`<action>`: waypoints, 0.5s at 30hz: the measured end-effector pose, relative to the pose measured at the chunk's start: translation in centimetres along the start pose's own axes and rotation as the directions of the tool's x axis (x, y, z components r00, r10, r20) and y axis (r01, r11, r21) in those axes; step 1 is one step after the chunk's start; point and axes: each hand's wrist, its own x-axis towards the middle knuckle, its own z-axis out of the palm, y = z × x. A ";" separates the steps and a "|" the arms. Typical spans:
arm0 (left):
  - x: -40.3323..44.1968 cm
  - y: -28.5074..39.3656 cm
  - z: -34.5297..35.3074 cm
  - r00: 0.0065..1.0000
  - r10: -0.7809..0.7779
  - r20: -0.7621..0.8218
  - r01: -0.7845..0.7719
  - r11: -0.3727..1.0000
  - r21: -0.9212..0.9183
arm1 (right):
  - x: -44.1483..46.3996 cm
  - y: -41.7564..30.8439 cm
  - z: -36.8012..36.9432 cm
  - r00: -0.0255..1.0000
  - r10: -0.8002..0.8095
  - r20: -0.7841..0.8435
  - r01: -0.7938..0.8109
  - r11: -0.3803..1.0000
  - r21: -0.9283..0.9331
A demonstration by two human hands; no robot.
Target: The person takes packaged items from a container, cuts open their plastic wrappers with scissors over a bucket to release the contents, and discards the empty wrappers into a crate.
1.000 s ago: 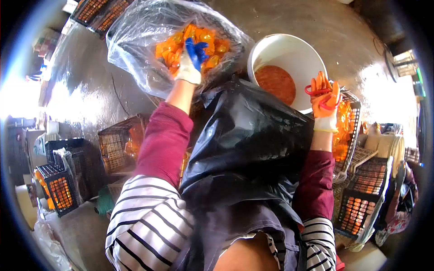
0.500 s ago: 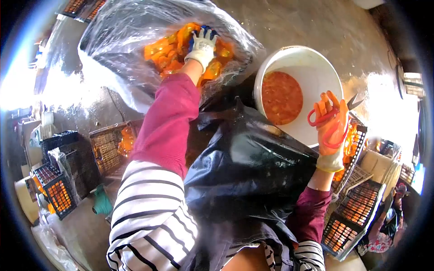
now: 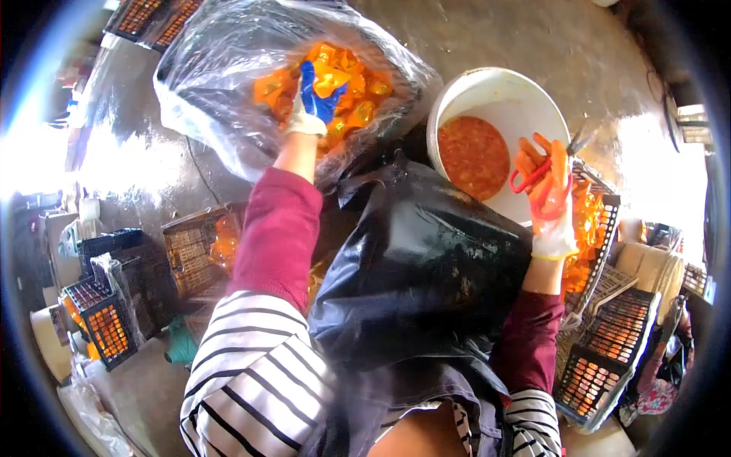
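Note:
My left hand (image 3: 313, 103), in a white glove with a blue palm, is inside a clear plastic bag (image 3: 221, 126). Between its thumb and fingers lies a shiny orange packet (image 3: 330, 81). More orange packets (image 3: 356, 107) lie around it in the bag. My right hand (image 3: 545, 194) wears an orange-and-white glove and grips red-handled scissors (image 3: 531, 176), their blades pointing up and to the right. The hand is raised beside the rim of a white bucket (image 3: 525, 114). Inside the bucket is a reddish, chunky mixture (image 3: 472, 158).
A crate with orange packets (image 3: 586, 221) stands right of my right hand. Stacked black crates (image 3: 607, 346) are at the lower right, a dark crate (image 3: 110, 327) is at the left, and a brown crate (image 3: 190, 251) sits below the bag. Black plastic (image 3: 419, 266) covers my lap.
My left hand has turned from back-up with spread fingers to palm showing, with an orange packet at its fingers. My right hand stays beside the bucket with the scissors.

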 end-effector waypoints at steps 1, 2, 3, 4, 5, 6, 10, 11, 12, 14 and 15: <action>-0.8 -0.4 0.8 0.998 0.059 0.019 -0.061 0.992 0.114 | -0.2 0.0 0.2 0.998 0.033 0.050 -0.030 0.998 -0.060; -2.3 -0.4 2.7 0.992 0.118 0.039 -0.124 0.966 0.225 | -0.1 0.3 0.1 0.993 0.067 0.093 -0.056 0.991 -0.123; -3.7 -0.5 4.7 0.999 0.019 -0.035 -0.015 0.994 0.104 | -0.1 1.0 -0.2 0.987 0.092 0.130 -0.077 0.990 -0.117; -3.6 -1.3 5.5 0.992 0.065 0.112 -0.086 0.977 0.197 | -0.1 1.6 -0.5 0.979 0.117 0.168 -0.099 0.989 -0.114; -3.5 -1.5 6.6 0.972 0.187 0.141 -0.234 0.755 0.612 | -0.2 2.0 -0.4 0.968 0.142 0.205 -0.121 0.986 -0.112; -3.4 -2.1 7.7 0.984 0.128 0.126 -0.179 0.767 0.616 | -0.5 2.3 -0.2 0.956 0.214 0.201 -0.203 0.976 -0.072; -6.8 -5.4 17.0 0.966 0.099 0.238 -0.193 0.890 0.414 | 1.1 5.7 -2.1 0.922 0.319 0.219 -0.264 0.932 -0.247; -8.5 -5.9 19.1 0.953 0.103 0.284 -0.201 0.918 0.342 | 1.1 5.8 -2.4 0.930 0.287 0.230 -0.231 0.942 -0.243; -10.4 -6.2 20.8 0.966 -0.019 0.257 -0.045 0.970 0.240 | 1.1 6.0 -2.6 0.936 0.258 0.240 -0.201 0.950 -0.239; -9.9 -9.1 19.8 0.890 0.179 0.418 -0.350 0.857 0.378 | 0.8 6.0 -2.8 0.942 0.192 0.276 -0.111 0.953 -0.283; -9.1 -10.4 19.2 0.895 0.134 0.425 -0.278 0.913 0.298 | 0.5 6.0 -2.9 0.931 0.210 0.298 -0.116 0.946 -0.303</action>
